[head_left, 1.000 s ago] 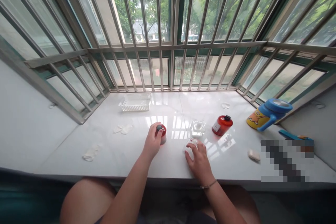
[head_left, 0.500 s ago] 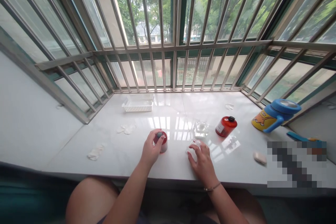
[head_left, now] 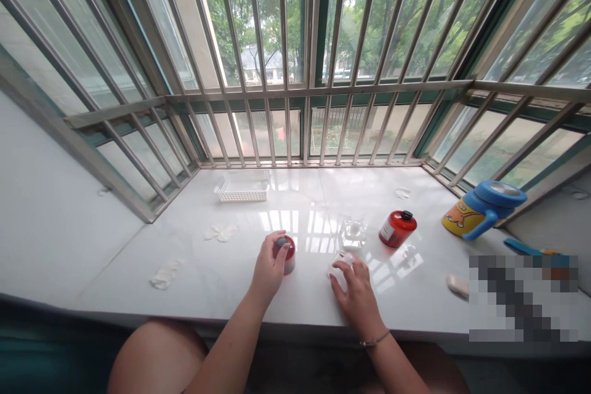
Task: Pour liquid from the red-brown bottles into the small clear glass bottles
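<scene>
My left hand (head_left: 269,268) is wrapped around a red bottle (head_left: 289,262) with a dark cap, which stands on the white counter. The thumb and fingers lie close to the cap. My right hand (head_left: 359,292) has its fingers curled over a small clear glass piece (head_left: 336,263) with a little red on it; its exact kind is partly hidden by the fingers. Just behind that hand sits a square clear glass holder (head_left: 354,232). Further right stands a second red bottle (head_left: 397,229) with a black top and a pale label.
A white perforated basket (head_left: 243,197) is at the back left. Crumpled white pieces (head_left: 220,233) lie on the left side. On the right are a blue and yellow mug (head_left: 480,209), a pale oval object (head_left: 457,286) and a blurred-out patch. Metal window bars border the counter (head_left: 207,295).
The camera view has shifted slightly, so the counter appears a little lower. Both hands keep nearly the same positions on the bottle and the glass piece.
</scene>
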Tool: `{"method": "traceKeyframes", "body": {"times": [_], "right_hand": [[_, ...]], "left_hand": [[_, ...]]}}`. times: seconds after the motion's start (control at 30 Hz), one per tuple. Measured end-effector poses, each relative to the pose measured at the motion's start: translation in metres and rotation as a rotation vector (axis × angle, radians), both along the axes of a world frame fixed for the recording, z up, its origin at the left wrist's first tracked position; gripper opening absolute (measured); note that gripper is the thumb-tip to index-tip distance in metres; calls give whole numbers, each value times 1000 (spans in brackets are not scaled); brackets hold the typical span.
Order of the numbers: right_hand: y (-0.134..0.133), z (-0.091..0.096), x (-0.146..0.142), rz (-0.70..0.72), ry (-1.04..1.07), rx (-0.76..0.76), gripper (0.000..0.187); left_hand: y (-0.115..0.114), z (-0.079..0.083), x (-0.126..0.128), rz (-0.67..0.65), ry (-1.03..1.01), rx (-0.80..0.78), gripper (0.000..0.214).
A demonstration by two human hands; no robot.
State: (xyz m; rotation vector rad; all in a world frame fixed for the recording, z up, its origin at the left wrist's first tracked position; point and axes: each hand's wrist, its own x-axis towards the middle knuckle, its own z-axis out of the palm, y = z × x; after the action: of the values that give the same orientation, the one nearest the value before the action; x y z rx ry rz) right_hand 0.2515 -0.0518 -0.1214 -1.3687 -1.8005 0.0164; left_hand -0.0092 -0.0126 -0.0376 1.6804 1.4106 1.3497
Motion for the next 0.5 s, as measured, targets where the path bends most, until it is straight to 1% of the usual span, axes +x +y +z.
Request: {"method": "traceKeyframes", "body": {"times": [0.1, 0.23, 0.3, 0.4, 0.5], "right_hand": [[0, -1, 0, -1, 2, 1, 20], [0, -1, 1, -5, 10, -4, 20], [0, -1, 0, -5, 9, -6, 20], [0, 0, 0, -3, 2, -7, 20], [0, 0, 0, -2, -2, -6, 20]], "left_hand": [[2, -2, 1, 23, -45, -8, 28], [2, -4, 0, 56, -137, -71, 29], [2, -3, -2, 41, -134, -91, 34], [1, -4, -6, -4, -75, -74, 40], [2, -7, -7, -11, -107, -73, 35]]}}
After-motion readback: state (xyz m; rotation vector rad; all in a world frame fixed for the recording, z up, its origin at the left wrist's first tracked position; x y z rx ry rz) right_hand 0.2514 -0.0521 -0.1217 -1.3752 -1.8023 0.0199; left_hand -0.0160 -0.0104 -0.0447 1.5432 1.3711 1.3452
